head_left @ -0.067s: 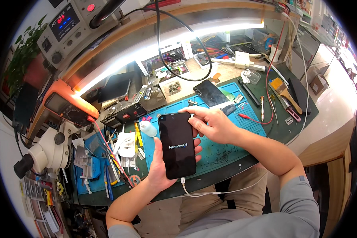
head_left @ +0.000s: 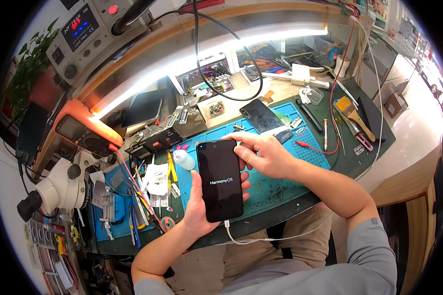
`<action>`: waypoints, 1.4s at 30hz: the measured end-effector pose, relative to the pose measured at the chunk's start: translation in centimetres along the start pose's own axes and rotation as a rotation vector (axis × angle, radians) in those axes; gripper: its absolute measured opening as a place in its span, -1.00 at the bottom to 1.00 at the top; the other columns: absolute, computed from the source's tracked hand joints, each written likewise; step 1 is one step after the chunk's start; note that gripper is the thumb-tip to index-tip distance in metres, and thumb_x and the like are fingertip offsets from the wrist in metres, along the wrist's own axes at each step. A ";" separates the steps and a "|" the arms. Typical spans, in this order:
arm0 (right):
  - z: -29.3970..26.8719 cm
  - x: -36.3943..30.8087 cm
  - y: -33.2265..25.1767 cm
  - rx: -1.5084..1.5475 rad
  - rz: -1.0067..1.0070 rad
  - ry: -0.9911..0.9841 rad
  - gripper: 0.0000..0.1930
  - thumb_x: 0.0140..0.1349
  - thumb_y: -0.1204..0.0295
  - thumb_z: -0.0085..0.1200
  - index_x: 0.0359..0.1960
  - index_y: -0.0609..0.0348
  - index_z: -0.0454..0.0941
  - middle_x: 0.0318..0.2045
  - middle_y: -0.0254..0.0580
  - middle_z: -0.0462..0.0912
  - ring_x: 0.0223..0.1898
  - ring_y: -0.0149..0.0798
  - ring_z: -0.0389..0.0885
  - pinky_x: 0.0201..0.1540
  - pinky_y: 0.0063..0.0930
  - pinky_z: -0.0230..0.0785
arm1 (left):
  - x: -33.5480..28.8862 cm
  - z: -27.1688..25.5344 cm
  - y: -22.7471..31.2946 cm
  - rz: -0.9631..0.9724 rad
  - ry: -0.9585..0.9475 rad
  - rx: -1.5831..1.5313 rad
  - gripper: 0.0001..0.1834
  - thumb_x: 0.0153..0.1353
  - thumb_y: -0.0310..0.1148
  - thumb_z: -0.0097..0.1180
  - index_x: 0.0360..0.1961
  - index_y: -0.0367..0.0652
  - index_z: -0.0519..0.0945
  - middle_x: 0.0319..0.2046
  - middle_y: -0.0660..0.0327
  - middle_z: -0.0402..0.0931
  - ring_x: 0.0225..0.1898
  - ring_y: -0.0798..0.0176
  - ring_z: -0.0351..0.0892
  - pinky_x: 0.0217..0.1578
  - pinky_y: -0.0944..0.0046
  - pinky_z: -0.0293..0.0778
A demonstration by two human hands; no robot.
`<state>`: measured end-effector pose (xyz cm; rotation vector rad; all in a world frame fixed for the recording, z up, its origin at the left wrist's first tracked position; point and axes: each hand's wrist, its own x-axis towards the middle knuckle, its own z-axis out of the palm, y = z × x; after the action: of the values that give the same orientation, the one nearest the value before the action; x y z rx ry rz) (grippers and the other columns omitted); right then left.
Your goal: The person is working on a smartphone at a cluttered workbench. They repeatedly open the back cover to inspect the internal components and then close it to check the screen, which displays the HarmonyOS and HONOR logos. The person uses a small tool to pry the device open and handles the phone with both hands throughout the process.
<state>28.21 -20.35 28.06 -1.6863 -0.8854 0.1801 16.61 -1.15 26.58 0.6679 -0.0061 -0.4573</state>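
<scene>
A black smartphone (head_left: pixel 220 196), its dark screen lit with a small white start-up logo, is held upright over the blue work mat (head_left: pixel 275 172). My left hand (head_left: pixel 198 206) wraps round its lower part, thumb along the left edge and fingertips showing past the right edge. At the upper right corner, my right hand (head_left: pixel 268 156) grips the phone, with the index finger along the top edge and the thumb by the side. A white charging cable (head_left: pixel 241 241) is plugged into the phone's bottom end. Behind the phone, a second dark phone (head_left: pixel 261 116) lies on the mat.
A translucent bottle (head_left: pixel 184 160) stands left of the phone. Farther left are an orange multimeter (head_left: pixel 86 129), a white microscope (head_left: pixel 59 189) and several hand tools. On the right lie a yellow-bristled brush (head_left: pixel 347 109), a black pen-like tool (head_left: pixel 310 116) and a red test lead (head_left: pixel 302 144).
</scene>
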 end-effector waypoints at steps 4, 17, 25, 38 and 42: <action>0.0 0.0 0.1 0.000 -0.007 0.007 -0.65 0.42 0.45 -0.04 0.20 0.17 0.50 -0.51 -0.20 0.68 -0.48 -0.41 0.66 -0.38 -0.44 0.49 | 0.0 -0.1 0.0 0.001 -0.007 0.005 0.05 0.30 0.49 -0.46 0.46 -0.23 0.12 0.31 0.00 0.35 0.28 0.04 0.44 0.30 0.00 0.40; -0.1 0.0 -0.6 0.040 0.026 -0.009 -0.68 0.43 0.47 -0.04 0.18 0.18 0.52 -0.46 -0.23 0.70 -0.44 -0.45 0.65 -0.36 -0.47 0.50 | -0.3 0.5 0.1 0.020 0.016 0.109 0.03 0.32 0.49 -0.43 0.47 -0.22 0.12 0.31 -0.01 0.34 0.29 0.06 0.42 0.29 -0.01 0.39; -0.1 0.0 -0.4 0.055 0.008 0.002 -0.69 0.43 0.47 -0.04 0.16 0.21 0.52 -0.43 -0.23 0.71 -0.41 -0.46 0.67 -0.34 -0.48 0.51 | -0.2 0.4 0.1 0.007 0.023 0.077 0.04 0.32 0.49 -0.43 0.47 -0.22 0.11 0.32 -0.03 0.33 0.28 0.04 0.43 0.28 -0.02 0.40; -0.8 0.4 1.5 0.573 0.250 -0.167 -0.67 0.45 0.12 0.07 -0.09 0.11 0.69 -0.24 -0.43 0.67 -0.24 -0.50 0.55 -0.15 -0.49 0.42 | -0.2 0.2 0.0 -0.078 -0.082 0.056 0.01 0.32 0.47 -0.44 0.49 -0.17 0.08 0.36 -0.07 0.28 0.32 0.01 0.40 0.30 0.01 0.40; -1.1 0.3 1.5 0.742 0.338 -0.234 -0.65 0.44 0.11 0.08 -0.06 0.11 0.69 -0.15 -0.36 0.70 -0.14 -0.44 0.59 0.02 -0.39 0.40 | -0.2 0.2 0.1 -0.078 -0.079 0.069 0.02 0.31 0.47 -0.43 0.50 -0.17 0.07 0.37 -0.10 0.28 0.33 -0.01 0.39 0.30 0.01 0.40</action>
<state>29.69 -21.08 27.12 -1.1067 -0.5823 0.8420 16.40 -1.10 26.88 0.7193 -0.0713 -0.5607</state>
